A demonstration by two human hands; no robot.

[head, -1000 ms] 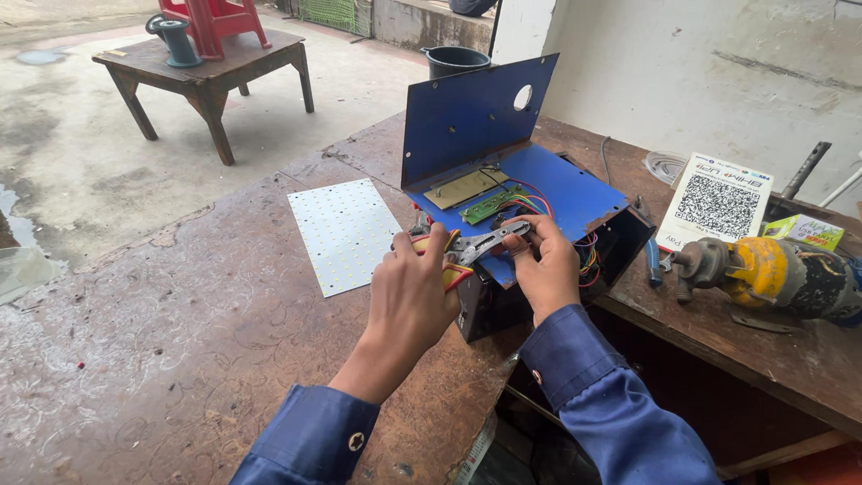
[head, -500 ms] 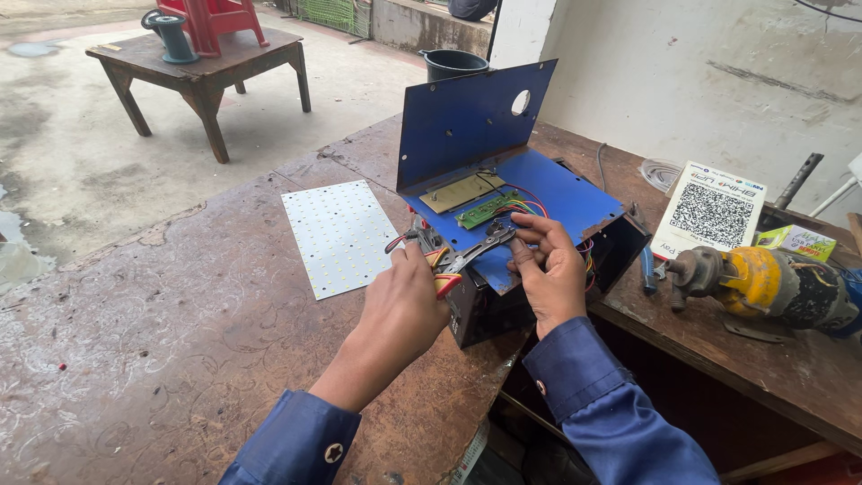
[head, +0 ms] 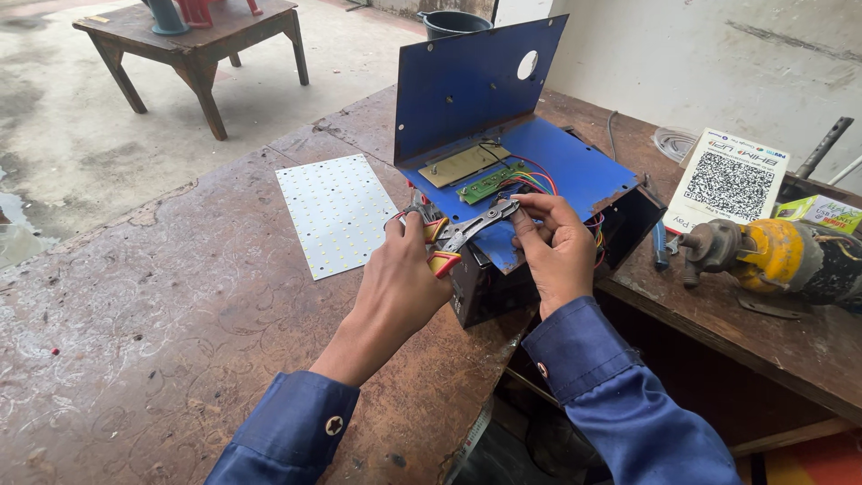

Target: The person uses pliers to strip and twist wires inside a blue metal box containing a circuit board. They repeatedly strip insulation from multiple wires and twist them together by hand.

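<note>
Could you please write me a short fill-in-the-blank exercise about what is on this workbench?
1. The left hand holds a pair of ____ with red and yellow handles.
2. The green circuit board lies on a metal panel painted ____.
3. The white board of small dots lies flat on the ____ side of the panel.
4. The upright plate has one ____ hole.

Missing words: pliers; blue; left; round

A blue metal chassis (head: 575, 166) sat upper centre, beside a white dotted LED panel (head: 337, 214); the pliers (head: 458, 235) had red-and-yellow handles.
</note>
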